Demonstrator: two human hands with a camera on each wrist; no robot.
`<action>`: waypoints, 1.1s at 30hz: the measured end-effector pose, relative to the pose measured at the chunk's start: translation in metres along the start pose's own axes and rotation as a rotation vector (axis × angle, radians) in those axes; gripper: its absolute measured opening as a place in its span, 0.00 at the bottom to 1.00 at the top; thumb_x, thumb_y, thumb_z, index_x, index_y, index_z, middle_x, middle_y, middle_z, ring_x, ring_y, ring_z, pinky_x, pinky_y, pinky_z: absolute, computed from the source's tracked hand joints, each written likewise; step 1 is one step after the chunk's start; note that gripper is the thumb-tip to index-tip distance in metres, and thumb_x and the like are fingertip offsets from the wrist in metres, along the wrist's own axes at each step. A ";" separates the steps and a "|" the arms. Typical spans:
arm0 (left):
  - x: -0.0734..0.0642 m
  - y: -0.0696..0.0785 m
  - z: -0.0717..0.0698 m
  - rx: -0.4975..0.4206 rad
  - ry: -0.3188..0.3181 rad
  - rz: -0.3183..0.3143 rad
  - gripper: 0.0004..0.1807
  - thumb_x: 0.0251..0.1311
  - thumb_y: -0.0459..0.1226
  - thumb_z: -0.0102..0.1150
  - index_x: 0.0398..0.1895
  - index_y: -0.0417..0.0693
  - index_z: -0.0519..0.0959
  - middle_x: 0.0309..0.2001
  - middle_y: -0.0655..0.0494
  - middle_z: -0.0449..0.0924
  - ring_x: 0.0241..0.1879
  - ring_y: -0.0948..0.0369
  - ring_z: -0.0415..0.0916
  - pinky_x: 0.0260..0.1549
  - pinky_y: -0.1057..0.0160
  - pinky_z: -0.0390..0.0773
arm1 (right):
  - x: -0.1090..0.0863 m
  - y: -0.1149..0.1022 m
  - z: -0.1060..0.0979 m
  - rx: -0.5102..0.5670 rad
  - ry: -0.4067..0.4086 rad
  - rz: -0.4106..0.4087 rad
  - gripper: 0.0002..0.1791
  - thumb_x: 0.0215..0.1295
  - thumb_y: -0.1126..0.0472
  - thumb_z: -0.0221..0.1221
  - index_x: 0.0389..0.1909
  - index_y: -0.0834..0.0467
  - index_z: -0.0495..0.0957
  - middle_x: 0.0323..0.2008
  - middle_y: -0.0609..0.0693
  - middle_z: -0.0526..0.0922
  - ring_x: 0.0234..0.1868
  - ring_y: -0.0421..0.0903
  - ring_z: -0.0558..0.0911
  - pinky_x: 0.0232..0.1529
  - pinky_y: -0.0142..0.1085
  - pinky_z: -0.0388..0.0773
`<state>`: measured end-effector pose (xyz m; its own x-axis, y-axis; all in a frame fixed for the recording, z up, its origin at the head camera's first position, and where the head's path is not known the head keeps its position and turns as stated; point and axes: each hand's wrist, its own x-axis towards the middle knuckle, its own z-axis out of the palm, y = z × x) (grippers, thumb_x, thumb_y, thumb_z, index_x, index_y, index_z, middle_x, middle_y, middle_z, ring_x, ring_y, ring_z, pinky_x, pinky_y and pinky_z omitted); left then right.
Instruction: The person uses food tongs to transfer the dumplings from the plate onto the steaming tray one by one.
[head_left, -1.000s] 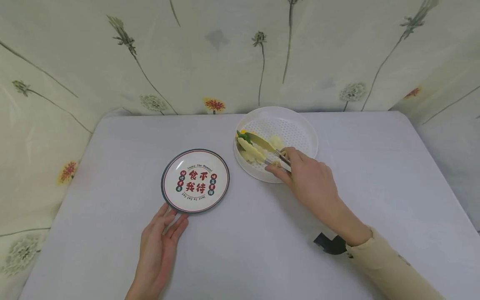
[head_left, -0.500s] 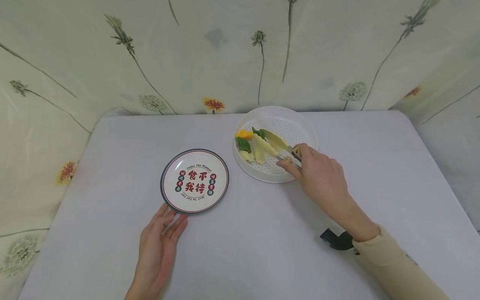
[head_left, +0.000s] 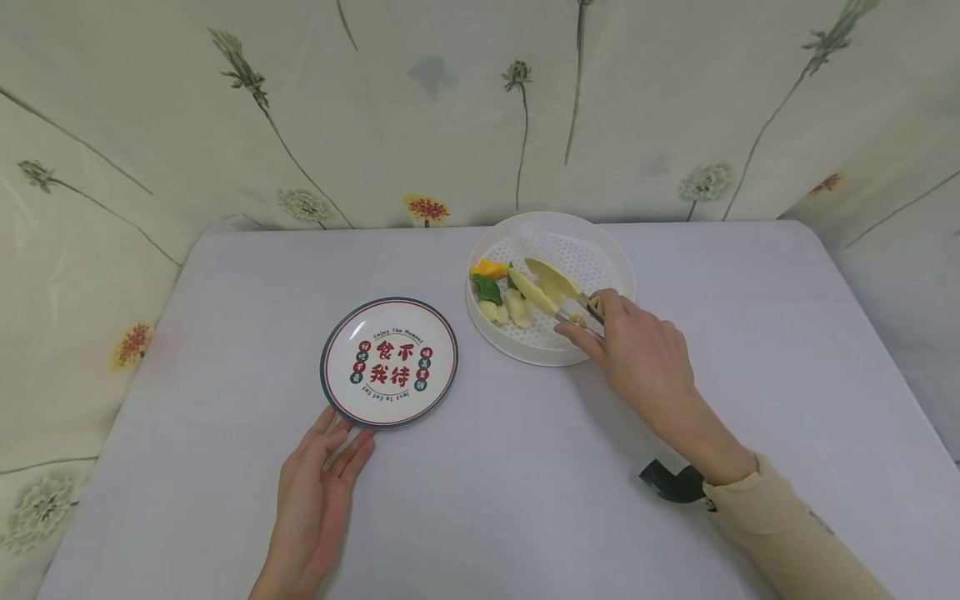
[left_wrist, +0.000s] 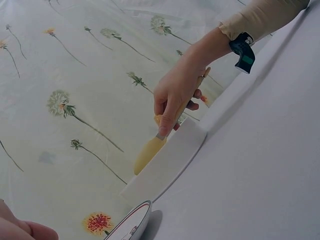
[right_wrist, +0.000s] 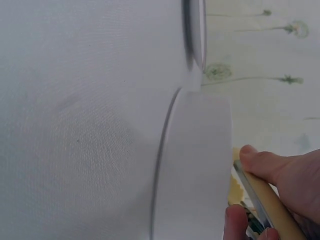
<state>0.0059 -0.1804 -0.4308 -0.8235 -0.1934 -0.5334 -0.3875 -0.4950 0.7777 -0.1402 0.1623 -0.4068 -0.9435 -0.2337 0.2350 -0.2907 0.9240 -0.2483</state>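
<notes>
In the head view my right hand (head_left: 648, 354) grips kitchen tongs (head_left: 551, 287) with yellowish tips and metal arms. The tips stand apart over a round white tray (head_left: 618, 279) with a perforated bottom. Left of the tips lie a yellow piece (head_left: 489, 269), a green piece (head_left: 487, 289) and pale pieces (head_left: 517, 307) of food. Another bit of green shows partly behind the tongs. My left hand (head_left: 318, 492) touches the near rim of a round plate (head_left: 390, 325) with red characters, its fingers loosely extended. In the right wrist view the tray's wall hides most of the food.
A white cloth (head_left: 480, 500) covers the table. Behind it hangs a pale curtain (head_left: 420, 108) printed with flowers. The plate stands left of the tray, a small gap between them. A dark strap (head_left: 671, 482) hangs at the right sleeve.
My right hand has drawn the tongs to the right, uncovering the yellow, green and pale pieces at the tray's left. The left hand and plate have stayed nearly still.
</notes>
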 end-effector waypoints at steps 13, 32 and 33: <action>0.000 -0.001 0.000 0.003 0.005 0.007 0.36 0.85 0.39 0.38 0.90 0.48 0.42 0.89 0.52 0.40 0.74 0.55 0.67 0.70 0.72 0.78 | -0.005 -0.012 -0.003 0.046 0.013 -0.032 0.34 0.67 0.37 0.71 0.54 0.63 0.76 0.26 0.51 0.78 0.18 0.45 0.68 0.16 0.34 0.59; -0.001 0.000 0.001 0.014 0.008 0.002 0.36 0.85 0.39 0.37 0.90 0.49 0.42 0.88 0.51 0.42 0.76 0.52 0.64 0.69 0.73 0.79 | -0.020 -0.043 0.000 0.076 -0.121 0.005 0.60 0.48 0.24 0.76 0.72 0.58 0.68 0.60 0.55 0.86 0.28 0.50 0.81 0.27 0.44 0.81; -0.001 0.000 0.001 0.015 0.008 0.001 0.36 0.85 0.39 0.37 0.90 0.49 0.42 0.88 0.51 0.42 0.76 0.52 0.64 0.69 0.74 0.79 | -0.021 -0.046 0.001 0.079 -0.120 -0.003 0.60 0.48 0.24 0.76 0.73 0.58 0.68 0.60 0.55 0.86 0.28 0.50 0.82 0.27 0.45 0.82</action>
<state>0.0061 -0.1796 -0.4299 -0.8208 -0.2004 -0.5350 -0.3930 -0.4816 0.7834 -0.1073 0.1249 -0.4010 -0.9535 -0.2751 0.1233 -0.3007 0.8978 -0.3216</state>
